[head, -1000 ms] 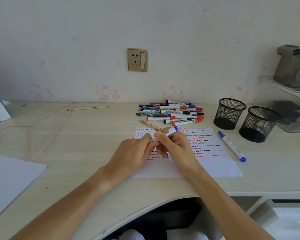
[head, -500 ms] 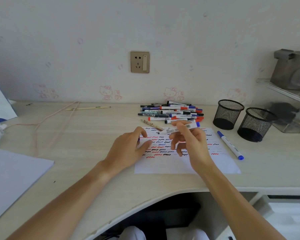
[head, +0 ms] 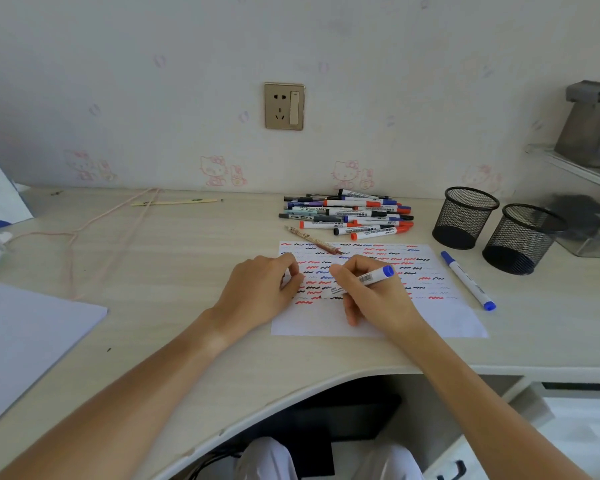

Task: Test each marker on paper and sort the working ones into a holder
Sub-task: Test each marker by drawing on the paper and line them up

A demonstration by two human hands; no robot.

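Beside two mesh holders (head: 466, 216), right hand (head: 374, 292) gripping marker (head: 368, 278), left hand (head: 260, 289) curled on paper (head: 440, 317).

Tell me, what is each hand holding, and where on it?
The right hand grips a blue-ended marker around its middle. The left hand rests on the paper; anything inside its fingers is hidden.

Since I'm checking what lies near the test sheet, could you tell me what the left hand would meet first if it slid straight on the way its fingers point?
Probably the right hand and the marker it grips: the left hand points rightward across the paper toward them, though the gap's depth is unclear.
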